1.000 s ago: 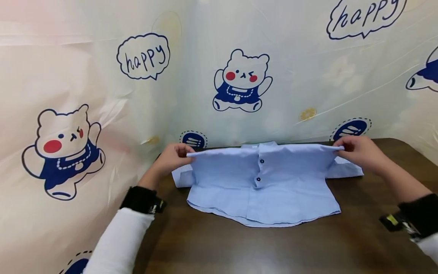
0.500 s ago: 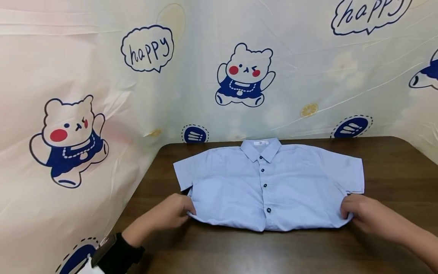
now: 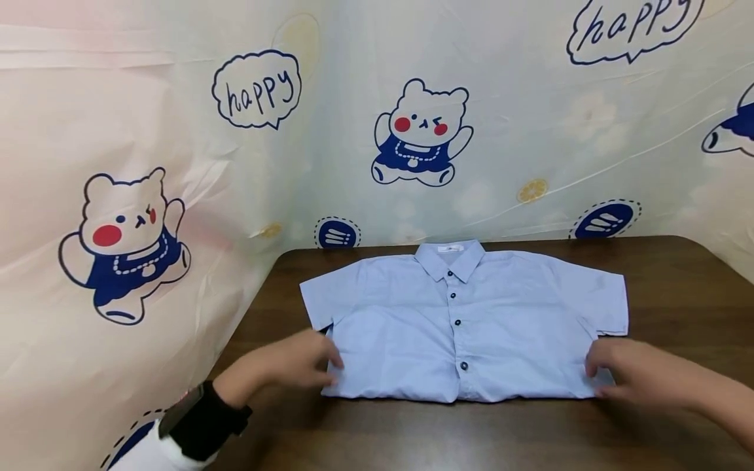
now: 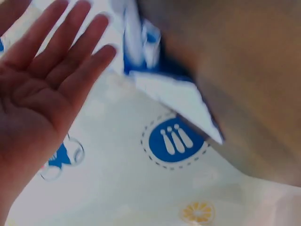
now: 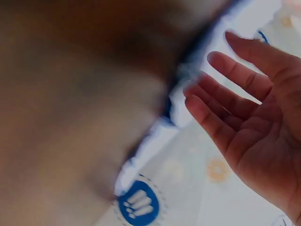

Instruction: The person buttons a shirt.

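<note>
A light blue short-sleeved button-up shirt (image 3: 400, 327) lies front side up, collar at the back and both sleeves spread sideways. Its front edge runs nearly straight, and dark buttons line the middle. My left hand (image 3: 297, 360) is at the shirt's front left corner, thumb and fingers apart. At the opposite front corner, my right hand (image 3: 642, 373) is slightly blurred, with its thumb apart from its fingers. The left wrist view shows the left hand (image 4: 51, 89) with fingers extended and nothing held. Loosely bent fingers show on the right hand (image 5: 258, 108) in the right wrist view, also holding nothing.
The shirt rests on a dark brown wooden table (image 3: 471, 435) with rounded back corners. Behind and to the left hangs a pale curtain (image 3: 518, 118) printed with bears and "happy" bubbles. A black band (image 3: 203, 418) circles the left wrist.
Both hands brought the raised shirt edge from the back down to the front, uncovering the collar and sleeves. Since half a second ago, the fingers have loosened and let go of the front corners.
</note>
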The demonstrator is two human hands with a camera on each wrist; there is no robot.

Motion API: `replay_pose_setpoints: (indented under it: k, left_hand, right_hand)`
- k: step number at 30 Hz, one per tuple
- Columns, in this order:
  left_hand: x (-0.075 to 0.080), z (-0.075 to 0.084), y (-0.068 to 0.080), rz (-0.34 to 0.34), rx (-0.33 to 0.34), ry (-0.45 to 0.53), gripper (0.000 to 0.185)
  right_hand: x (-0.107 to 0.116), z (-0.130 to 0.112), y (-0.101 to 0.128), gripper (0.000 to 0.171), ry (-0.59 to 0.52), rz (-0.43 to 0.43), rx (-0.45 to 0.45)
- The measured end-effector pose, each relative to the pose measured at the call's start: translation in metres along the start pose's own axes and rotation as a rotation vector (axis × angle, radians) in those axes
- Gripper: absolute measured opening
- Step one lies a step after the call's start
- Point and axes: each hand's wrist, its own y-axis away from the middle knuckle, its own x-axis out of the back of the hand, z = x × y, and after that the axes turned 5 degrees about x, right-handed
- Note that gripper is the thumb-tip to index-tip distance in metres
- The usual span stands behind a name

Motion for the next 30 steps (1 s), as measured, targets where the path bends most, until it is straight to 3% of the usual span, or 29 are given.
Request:
replay_pose_setpoints:
  k: [2,4,6,9,12,16,21,30]
  left_hand:
    - [0.011,-0.006,-0.011,0.039,0.070,0.016,0.027]
    - [0.017,-0.013,-0.023,0.063,0.178,0.032,0.043]
    - [0.018,-0.020,-0.037,0.031,0.274,0.039,0.064]
    - [0.011,-0.029,-0.055,-0.078,0.374,0.056,0.093]
    - [0.001,-0.033,-0.070,-0.168,0.417,0.075,0.108]
    - [-0.006,-0.034,-0.083,-0.230,0.466,0.039,0.114]
    - [-0.007,-0.036,-0.095,-0.267,0.521,-0.023,0.117]
    - [-0.006,-0.040,-0.108,-0.281,0.545,-0.010,0.119]
  right_hand:
    - [0.012,0.000,-0.010,0.019,0.033,0.005,-0.067]
    - [0.021,0.002,-0.023,0.028,0.063,0.020,-0.132]
    - [0.024,0.006,-0.036,0.048,0.067,-0.006,-0.207]
    - [0.022,0.012,-0.052,0.083,-0.025,-0.120,-0.308]
    - [0.016,0.019,-0.061,0.107,-0.117,-0.251,-0.409]
    - [0.012,0.026,-0.068,0.118,-0.128,-0.346,-0.505]
    - [0.016,0.035,-0.078,0.124,-0.096,-0.376,-0.546]
    - [0.018,0.044,-0.083,0.128,-0.122,-0.385,-0.576]
